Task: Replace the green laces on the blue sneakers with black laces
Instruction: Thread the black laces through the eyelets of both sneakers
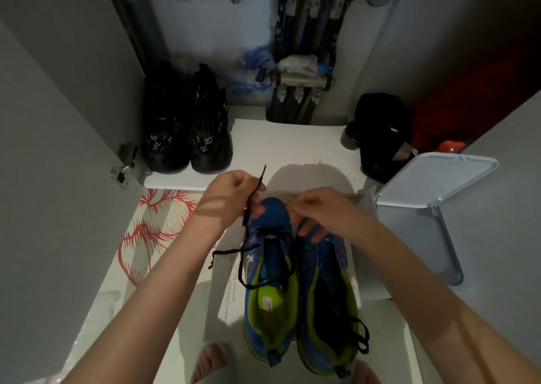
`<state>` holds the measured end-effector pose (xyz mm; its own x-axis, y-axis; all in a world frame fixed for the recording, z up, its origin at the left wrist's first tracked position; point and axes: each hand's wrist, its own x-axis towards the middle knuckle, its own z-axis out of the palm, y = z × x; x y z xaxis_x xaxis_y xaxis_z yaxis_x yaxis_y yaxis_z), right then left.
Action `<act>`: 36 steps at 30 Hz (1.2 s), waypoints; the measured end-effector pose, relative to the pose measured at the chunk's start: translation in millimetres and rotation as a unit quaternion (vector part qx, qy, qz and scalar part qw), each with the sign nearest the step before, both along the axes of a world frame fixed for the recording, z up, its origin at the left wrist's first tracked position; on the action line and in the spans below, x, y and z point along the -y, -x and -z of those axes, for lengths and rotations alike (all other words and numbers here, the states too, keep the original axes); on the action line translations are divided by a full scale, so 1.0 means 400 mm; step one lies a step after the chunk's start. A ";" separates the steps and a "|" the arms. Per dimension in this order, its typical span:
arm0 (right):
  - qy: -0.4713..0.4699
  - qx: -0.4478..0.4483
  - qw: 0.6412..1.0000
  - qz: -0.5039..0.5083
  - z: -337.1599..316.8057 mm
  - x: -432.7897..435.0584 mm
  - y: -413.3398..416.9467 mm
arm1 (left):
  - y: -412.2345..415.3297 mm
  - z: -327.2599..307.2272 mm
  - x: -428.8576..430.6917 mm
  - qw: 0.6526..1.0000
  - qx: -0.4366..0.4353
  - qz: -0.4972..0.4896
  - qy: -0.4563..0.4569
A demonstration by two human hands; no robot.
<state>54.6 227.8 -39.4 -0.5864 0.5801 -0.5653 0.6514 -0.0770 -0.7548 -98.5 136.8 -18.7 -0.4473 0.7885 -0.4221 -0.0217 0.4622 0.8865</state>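
Sneakers (295,281) lengthwise, toes pointing away

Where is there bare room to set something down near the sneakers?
Free: the white shelf between the black shoes and the black bag, and the red-patterned mat left of the sneakers. Crowded: the right, where the bin sits close.

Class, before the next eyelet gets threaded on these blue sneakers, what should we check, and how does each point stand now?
Left hand has a grip on the black lace near its tip: ok.
Lace through the front eyelets of the sneaker being laced: ok.
Green laces out of both sneakers: ok, none visible.
Right hand holding anything: cannot tell; its fingers lie at the other sneaker's toe.
Other sneaker laced: not ok; a second lace lies loose at its heel.
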 end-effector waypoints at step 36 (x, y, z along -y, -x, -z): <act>-0.194 0.168 0.962 -0.090 0.151 0.087 -0.005 | -0.062 0.161 0.018 0.926 -0.266 0.190 0.190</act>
